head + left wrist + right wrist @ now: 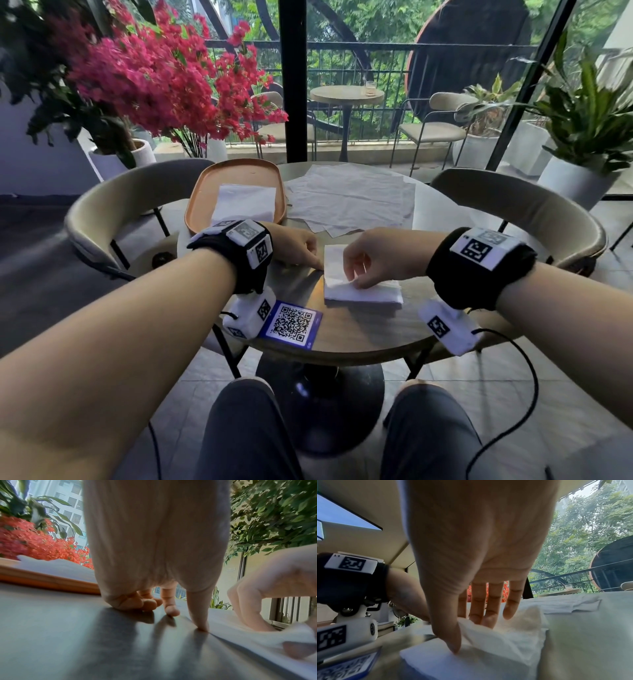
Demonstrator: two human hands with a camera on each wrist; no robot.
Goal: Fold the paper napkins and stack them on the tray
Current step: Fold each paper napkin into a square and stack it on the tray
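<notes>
A folded white napkin (363, 294) lies on the round table (359, 339) in front of me. My right hand (356, 279) pinches its upper layer between thumb and fingers, and the flap stands lifted and crumpled (513, 628). My left hand (308, 255) presses one straight fingertip (201, 623) onto the napkin's left edge, with its other fingers curled. The orange tray (205, 185) sits at the back left and holds one folded napkin (245, 204). A pile of unfolded napkins (349, 198) lies spread at the back centre.
A blue QR card (291, 323) lies near the table's front edge, by my left wrist. Curved chairs stand on the left (113, 202) and right (534, 205). Potted plants and a glass wall are behind the table.
</notes>
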